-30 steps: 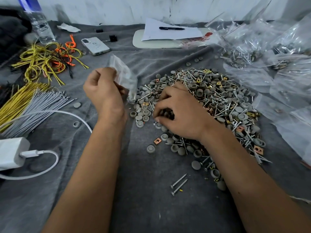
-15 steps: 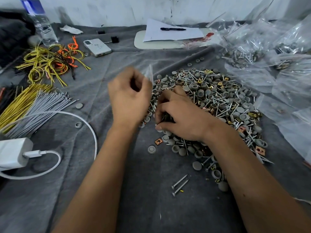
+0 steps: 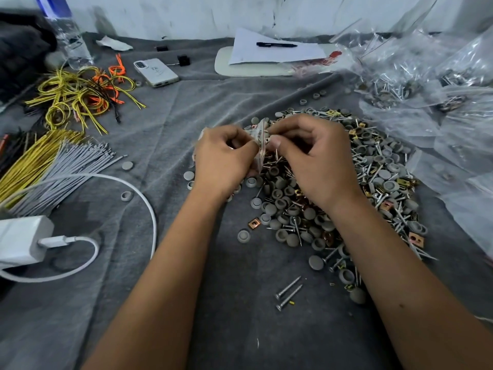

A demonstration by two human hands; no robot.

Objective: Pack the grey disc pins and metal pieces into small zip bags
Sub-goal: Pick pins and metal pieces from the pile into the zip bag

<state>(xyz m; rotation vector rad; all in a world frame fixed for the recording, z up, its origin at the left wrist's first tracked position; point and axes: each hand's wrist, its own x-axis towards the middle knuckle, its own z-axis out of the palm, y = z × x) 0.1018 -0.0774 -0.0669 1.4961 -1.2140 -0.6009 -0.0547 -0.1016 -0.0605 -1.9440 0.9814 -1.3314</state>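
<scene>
A heap of grey disc pins, screws and copper-coloured metal pieces (image 3: 373, 166) lies on the grey cloth right of centre. Over the heap's left edge my left hand (image 3: 224, 158) and my right hand (image 3: 314, 158) meet, both pinching a small clear zip bag (image 3: 260, 140) with a red strip at its mouth. Screws and small parts show between my right fingers and the bag. Whether any parts are inside the bag is hidden by my fingers. Two loose screws (image 3: 289, 292) lie nearer to me.
Filled clear bags (image 3: 416, 76) pile up at the right. Yellow and grey cable ties (image 3: 45, 166), looped wires (image 3: 80, 97), a white charger (image 3: 21, 241) with its cable, a phone (image 3: 156, 72), a water bottle (image 3: 66, 30), and paper with a pen (image 3: 274, 48) lie around.
My left hand brought the bag rightward to the heap. My right hand lifted off the pile with parts and met the bag; both hands now pinch it.
</scene>
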